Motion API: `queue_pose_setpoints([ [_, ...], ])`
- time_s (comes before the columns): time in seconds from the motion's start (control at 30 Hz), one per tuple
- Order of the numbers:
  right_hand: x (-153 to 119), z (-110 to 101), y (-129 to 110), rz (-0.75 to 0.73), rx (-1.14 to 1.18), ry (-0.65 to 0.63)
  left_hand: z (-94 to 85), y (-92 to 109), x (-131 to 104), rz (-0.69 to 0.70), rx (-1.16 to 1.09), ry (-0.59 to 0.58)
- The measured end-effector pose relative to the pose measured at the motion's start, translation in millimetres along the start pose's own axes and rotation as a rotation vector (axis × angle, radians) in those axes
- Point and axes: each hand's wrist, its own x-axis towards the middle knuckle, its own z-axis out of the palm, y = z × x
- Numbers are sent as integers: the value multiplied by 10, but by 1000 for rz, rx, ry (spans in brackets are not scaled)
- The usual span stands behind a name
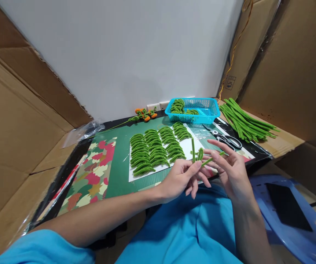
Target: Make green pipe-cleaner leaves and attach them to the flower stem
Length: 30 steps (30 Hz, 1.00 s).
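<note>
Between my hands is a green pipe cleaner [193, 149], bent so that one end stands up, with a looped part beside it. My left hand [181, 179] pinches it near the base of the loop, thumb on top. At its other end, which slants up to the right, the fingers of my right hand [233, 172] close on the stem while other fingers stick out. Just beyond, several columns of short curved pipe-cleaner pieces [158, 146] lie on a white sheet [133, 177]. Parts of the held piece are hidden by my fingers.
A blue basket [192, 118] at the back holds more bent green pieces. Scissors [226, 139] lie right of it, beside a bundle of long green pipe cleaners [248, 123]. Orange-and-green pipe-cleaner flowers [146, 114] lie back left. A blue plastic chair [292, 220] stands lower right.
</note>
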Motion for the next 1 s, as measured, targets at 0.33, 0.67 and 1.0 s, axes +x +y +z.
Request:
queue_pose_setpoints([
  [0.33, -9, 67, 87, 57, 98, -49, -48, 6, 5, 2, -45, -81],
  [0.67, 56, -320, 203, -40, 66, -340, -100, 53, 1, -72, -296, -121],
  [1.0, 36, -168, 249, -261, -19, -181, -154, 62, -8, -91, -226, -252],
])
